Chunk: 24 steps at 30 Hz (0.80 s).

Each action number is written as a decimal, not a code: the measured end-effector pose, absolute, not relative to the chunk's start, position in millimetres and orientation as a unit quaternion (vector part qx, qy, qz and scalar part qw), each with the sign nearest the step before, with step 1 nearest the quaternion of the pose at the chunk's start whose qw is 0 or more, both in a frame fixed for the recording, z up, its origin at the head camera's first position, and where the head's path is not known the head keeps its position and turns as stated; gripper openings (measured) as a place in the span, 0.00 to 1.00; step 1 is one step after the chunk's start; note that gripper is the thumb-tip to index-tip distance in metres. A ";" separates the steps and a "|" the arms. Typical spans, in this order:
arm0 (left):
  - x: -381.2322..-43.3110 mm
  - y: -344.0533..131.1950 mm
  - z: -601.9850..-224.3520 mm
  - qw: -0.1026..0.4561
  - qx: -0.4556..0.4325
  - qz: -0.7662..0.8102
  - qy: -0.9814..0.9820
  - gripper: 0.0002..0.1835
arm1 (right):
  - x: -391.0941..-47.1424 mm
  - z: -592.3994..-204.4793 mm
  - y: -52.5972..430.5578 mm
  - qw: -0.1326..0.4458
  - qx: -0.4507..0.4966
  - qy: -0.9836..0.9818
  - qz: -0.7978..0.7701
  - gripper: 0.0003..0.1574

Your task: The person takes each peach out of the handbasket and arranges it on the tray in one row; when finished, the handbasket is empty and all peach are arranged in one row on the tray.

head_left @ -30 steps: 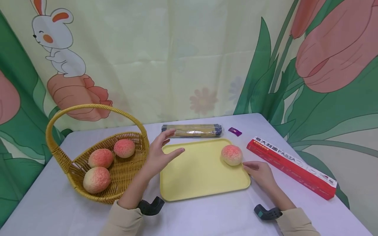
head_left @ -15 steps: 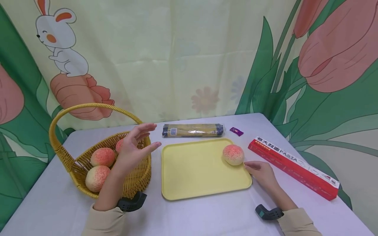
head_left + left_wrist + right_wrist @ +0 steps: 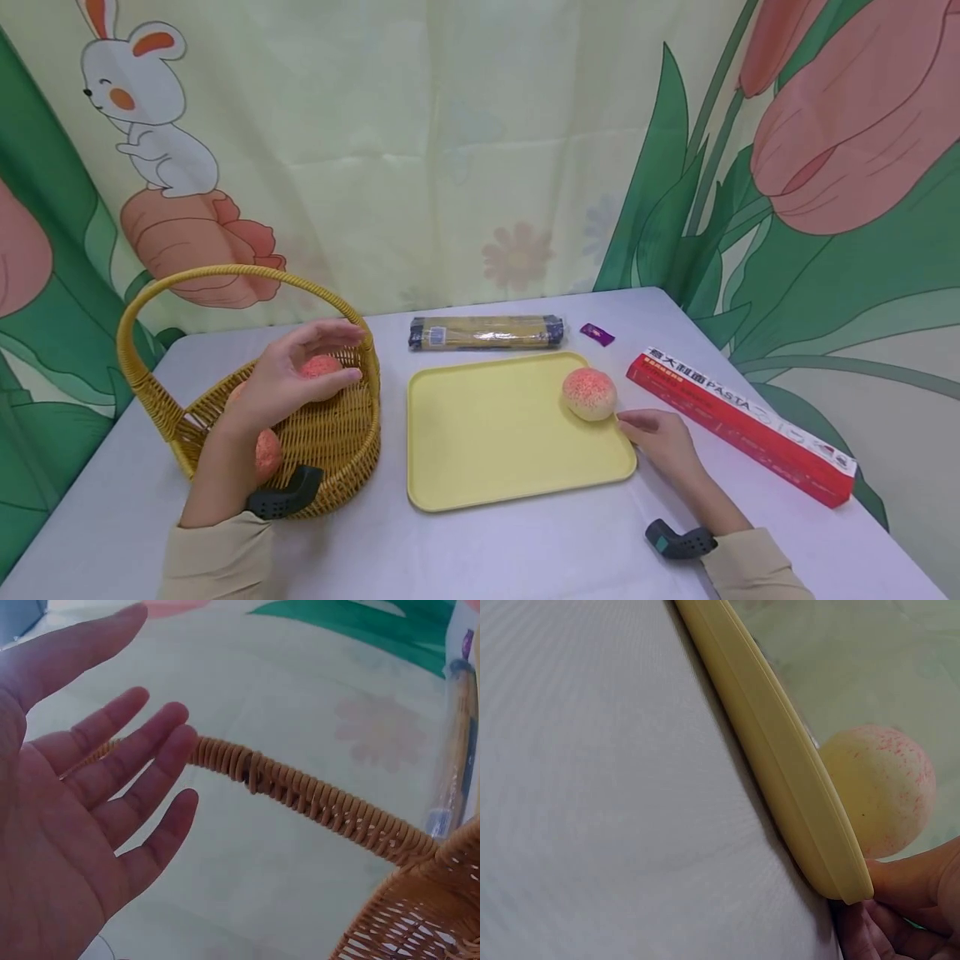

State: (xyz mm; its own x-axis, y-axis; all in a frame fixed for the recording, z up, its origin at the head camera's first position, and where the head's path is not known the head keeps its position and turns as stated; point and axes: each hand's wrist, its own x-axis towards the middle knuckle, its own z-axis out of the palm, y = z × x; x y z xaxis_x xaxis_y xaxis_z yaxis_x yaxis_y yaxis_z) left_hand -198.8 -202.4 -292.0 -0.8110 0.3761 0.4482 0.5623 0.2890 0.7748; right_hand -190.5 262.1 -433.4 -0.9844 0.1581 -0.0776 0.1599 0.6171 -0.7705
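Observation:
My left hand (image 3: 279,382) is over the wicker basket (image 3: 330,437), fingers extended and thumb apart, holding nothing. Pink-and-cream peaches lie in the basket; one peach (image 3: 321,381) shows behind the fingers, another (image 3: 267,454) beside the wrist, and a third is mostly hidden by the hand. In the left wrist view the spread fingers (image 3: 142,761) overlap the basket's handle (image 3: 315,802). My right hand (image 3: 662,443) pinches the right edge of the yellow tray (image 3: 487,433), thumb over the rim and fingers below. One peach (image 3: 589,394) sits on the tray near that thumb.
Behind the tray lies a clear-wrapped bundle (image 3: 487,332) with dark ends. Near it is a small purple packet (image 3: 597,334). A red and white pasta box (image 3: 738,429) lies slanted at the right. A printed curtain (image 3: 360,150) hangs behind the table.
My left hand has moved left from over the tray's left side to above the basket, now covering some peaches. The right hand stays at the tray's edge.

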 end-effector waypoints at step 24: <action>-267.1 -263.9 -361.7 0.095 -0.063 -0.488 -0.865 0.38 | -192.4 -432.7 262.7 0.006 0.090 0.898 -0.431 0.26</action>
State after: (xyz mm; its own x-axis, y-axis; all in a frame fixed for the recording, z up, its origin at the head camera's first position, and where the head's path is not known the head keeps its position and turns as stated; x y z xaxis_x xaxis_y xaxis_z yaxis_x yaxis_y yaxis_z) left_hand -267.1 -263.9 -361.7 -0.9741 0.0169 0.2254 0.2017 0.5148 0.8332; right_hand -192.4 262.7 -432.7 -0.9836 0.1566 -0.0892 0.1675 0.6122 -0.7728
